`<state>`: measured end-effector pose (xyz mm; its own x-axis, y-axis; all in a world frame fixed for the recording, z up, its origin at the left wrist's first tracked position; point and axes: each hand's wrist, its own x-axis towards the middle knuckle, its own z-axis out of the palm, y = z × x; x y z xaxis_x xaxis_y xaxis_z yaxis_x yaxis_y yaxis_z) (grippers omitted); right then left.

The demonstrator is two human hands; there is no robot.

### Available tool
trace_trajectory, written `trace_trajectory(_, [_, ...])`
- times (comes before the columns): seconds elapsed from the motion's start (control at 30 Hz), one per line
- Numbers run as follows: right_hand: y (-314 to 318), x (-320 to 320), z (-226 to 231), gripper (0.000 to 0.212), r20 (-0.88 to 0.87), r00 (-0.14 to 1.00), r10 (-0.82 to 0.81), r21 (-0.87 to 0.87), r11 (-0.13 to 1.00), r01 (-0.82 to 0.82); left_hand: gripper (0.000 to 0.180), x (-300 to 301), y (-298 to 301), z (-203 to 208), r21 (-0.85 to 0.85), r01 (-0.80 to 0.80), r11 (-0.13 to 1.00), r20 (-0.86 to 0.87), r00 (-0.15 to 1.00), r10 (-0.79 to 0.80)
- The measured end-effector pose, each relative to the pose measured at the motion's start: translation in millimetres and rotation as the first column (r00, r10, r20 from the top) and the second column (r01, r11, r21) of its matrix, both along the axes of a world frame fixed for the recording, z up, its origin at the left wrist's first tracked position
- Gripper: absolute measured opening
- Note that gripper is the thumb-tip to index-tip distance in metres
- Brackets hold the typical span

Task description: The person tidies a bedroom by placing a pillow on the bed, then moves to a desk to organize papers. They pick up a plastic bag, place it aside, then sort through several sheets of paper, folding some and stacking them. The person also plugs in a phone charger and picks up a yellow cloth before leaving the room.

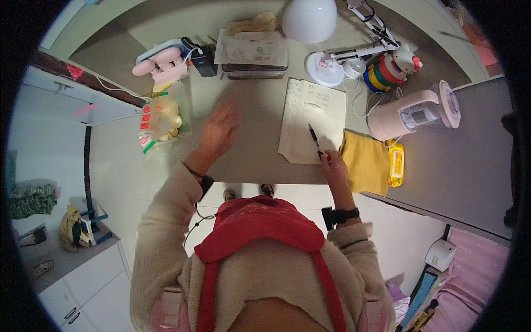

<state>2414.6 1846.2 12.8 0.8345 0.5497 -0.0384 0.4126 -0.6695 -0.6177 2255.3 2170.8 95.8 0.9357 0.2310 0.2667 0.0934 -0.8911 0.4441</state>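
My right hand [335,166] is at the lower right edge of an open notebook [296,130], its fingers closed on the near end of a black pen [315,138]. The pen slants up and left across the handwritten pages. My left hand [221,130] is over the desk, between the notebook and a clear plastic bag [166,119] of pale, rounded pieces. Motion smears its fingers, so I cannot tell whether they are closed; nothing shows in it. Beside my right hand lies a folded mustard-yellow cloth [365,163].
A white desk lamp [325,69] stands behind the notebook. Rightward are a pink blender-like jug [404,116], a yellow wipes pack [396,163] and a striped cat figure [387,72]. At the back sit a lidded box [254,69], a black box [204,62] and a pink device [166,63].
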Motion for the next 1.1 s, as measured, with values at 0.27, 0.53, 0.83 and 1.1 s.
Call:
trace_trajectory(0.27, [45, 21, -8, 0.029, 0.104, 0.993, 0.049, -0.231, 0.973, -0.024, 0.039, -79, -15, -81, -0.175, -0.114, 0.978, -0.145, 0.985, 0.089])
trace_trajectory(0.53, [61, 39, 4, 0.022, -0.209, 0.977, -0.047, -0.086, 0.996, 0.03, 0.042, -100, 9, -123, -0.056, -0.449, 0.892, 0.045, 0.891, 0.452])
trace_trajectory(0.83, [97, 39, 7, 0.021, -0.414, 0.895, 0.166, 0.657, 0.735, 0.168, 0.035, -88, 9, -114, 0.145, -0.444, 0.884, 0.043, 0.896, 0.443])
trace_trajectory(1.1, [113, 32, 2, 0.019, -0.178, 0.973, 0.148, 0.622, 0.783, -0.006, 0.035, -90, 9, -110, 0.087, -0.429, 0.899, 0.028, 0.903, 0.428])
